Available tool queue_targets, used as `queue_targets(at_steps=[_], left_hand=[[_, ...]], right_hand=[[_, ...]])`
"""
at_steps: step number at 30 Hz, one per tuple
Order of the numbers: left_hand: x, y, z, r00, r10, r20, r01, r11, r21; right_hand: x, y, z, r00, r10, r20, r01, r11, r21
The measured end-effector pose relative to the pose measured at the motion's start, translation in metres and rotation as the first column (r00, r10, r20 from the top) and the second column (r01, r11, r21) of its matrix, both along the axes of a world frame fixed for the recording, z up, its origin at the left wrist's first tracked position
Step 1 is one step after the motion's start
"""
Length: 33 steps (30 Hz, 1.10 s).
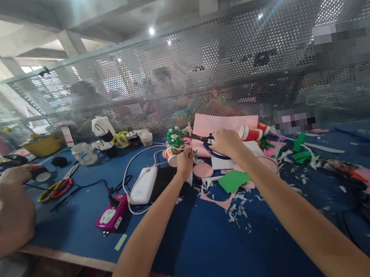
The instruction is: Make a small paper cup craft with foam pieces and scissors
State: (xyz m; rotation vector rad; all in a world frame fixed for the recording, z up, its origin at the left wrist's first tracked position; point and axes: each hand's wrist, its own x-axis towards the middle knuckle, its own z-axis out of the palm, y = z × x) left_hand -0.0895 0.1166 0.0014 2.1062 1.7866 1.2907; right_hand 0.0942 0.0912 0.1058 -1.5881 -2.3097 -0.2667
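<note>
My right hand (227, 142) is closed around the dark blue handles of a pair of scissors (196, 136), whose blades point left. Close to the blade tips, my left hand (185, 163) has its fingers pinched together; what they hold is too small to make out. Just left of those fingers is a red and white paper cup (171, 159), tilted, with small green artificial leaves (174, 136) above it. Behind the hands leans a sheet of pink paper (220, 123). A piece of green paper (234, 181) lies below my right hand among pale paper scraps.
A white power bank (144, 185) and a purple power strip (111, 214) with cables lie left of my arms. Another person's hand (16, 180) is at far left, near red and yellow scissors (56, 189). A perforated metal screen (213, 57) stands along the back.
</note>
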Motion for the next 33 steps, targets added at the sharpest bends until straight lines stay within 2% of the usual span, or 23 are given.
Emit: queue_targets(at_steps=[9, 12, 15, 19, 25, 29, 33], left_hand=[[0.002, -0.001, 0.0, 1.0, 0.008, -0.025, -0.008, 1.0, 0.021], [0.001, -0.001, 0.005, 0.999, 0.003, -0.038, -0.001, 0.999, 0.042], [0.003, -0.005, 0.017, 0.999, 0.004, -0.036, -0.001, 0.996, 0.093], [0.011, -0.012, 0.045, 0.999, -0.022, -0.037, 0.029, 0.982, 0.187], [0.023, -0.025, 0.082, 0.977, -0.16, -0.141, 0.193, 0.943, 0.271], [0.032, -0.037, 0.097, 0.931, -0.265, -0.251, 0.328, 0.91, 0.255], [0.04, -0.049, 0.104, 0.863, -0.304, -0.403, 0.415, 0.882, 0.224]], right_hand=[[0.001, -0.001, 0.003, 1.0, -0.002, -0.009, 0.002, 0.999, -0.034], [0.002, -0.001, 0.004, 0.999, 0.0, -0.032, -0.001, 0.999, -0.032], [0.006, -0.004, 0.007, 0.997, -0.005, -0.083, 0.003, 1.0, -0.024], [0.021, -0.013, 0.012, 0.98, 0.026, -0.195, -0.026, 1.0, 0.001], [0.055, -0.031, 0.005, 0.91, 0.085, -0.406, -0.083, 0.996, 0.022], [0.075, -0.049, -0.006, 0.837, 0.09, -0.54, -0.111, 0.994, -0.006], [0.088, -0.065, -0.017, 0.75, 0.099, -0.655, -0.177, 0.983, -0.054]])
